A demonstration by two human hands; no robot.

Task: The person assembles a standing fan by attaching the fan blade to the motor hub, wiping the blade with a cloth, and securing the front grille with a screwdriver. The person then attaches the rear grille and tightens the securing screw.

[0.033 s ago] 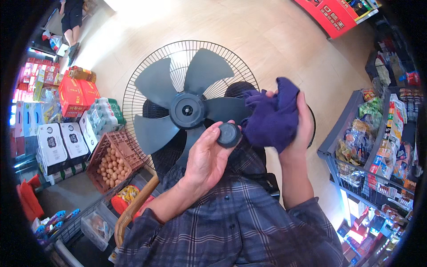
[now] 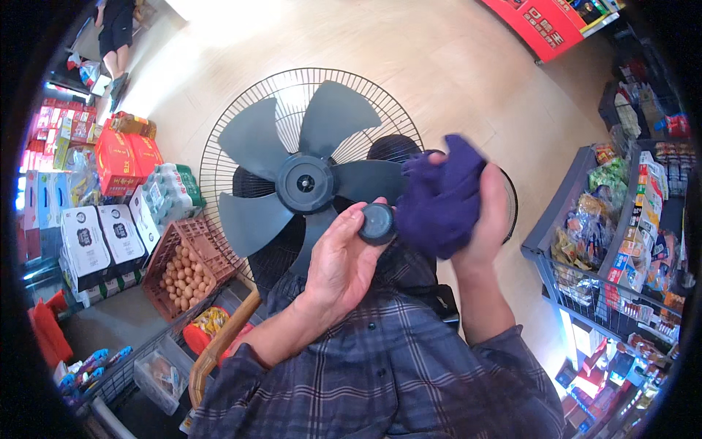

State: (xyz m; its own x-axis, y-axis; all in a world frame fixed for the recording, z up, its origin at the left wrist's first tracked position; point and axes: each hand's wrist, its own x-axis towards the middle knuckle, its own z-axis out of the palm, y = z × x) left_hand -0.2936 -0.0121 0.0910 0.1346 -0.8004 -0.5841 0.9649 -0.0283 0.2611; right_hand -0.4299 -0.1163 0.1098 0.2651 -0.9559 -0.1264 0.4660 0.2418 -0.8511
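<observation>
My left hand (image 2: pixel 340 267) pinches a small dark grey round cap (image 2: pixel 377 223) between thumb and fingers, its flat face turned up. Bunched in my right hand (image 2: pixel 486 227) is a purple cloth (image 2: pixel 442 201), close beside the cap's right side. Whether cloth and cap touch, I cannot tell. Just beyond both hands lies a large fan with dark grey blades (image 2: pixel 340 113), uncovered at the front. Its round hub (image 2: pixel 305 183) shows a small shaft at the centre. Behind the blades spreads a black wire grille (image 2: pixel 219 139). The cloth hides part of the right-hand blade.
On the left stand a brown crate (image 2: pixel 208 252) of eggs, white cartons (image 2: pixel 88 241) and red boxes (image 2: pixel 128 157). A curved wooden armrest (image 2: pixel 219 344) is by my left forearm. Grey racks (image 2: pixel 559 205) of packaged goods line the right. A person's legs (image 2: pixel 115 58) show at the far left.
My right hand has brought the purple cloth slightly left and down, nearer the cap. The left hand keeps the cap almost in the same place.
</observation>
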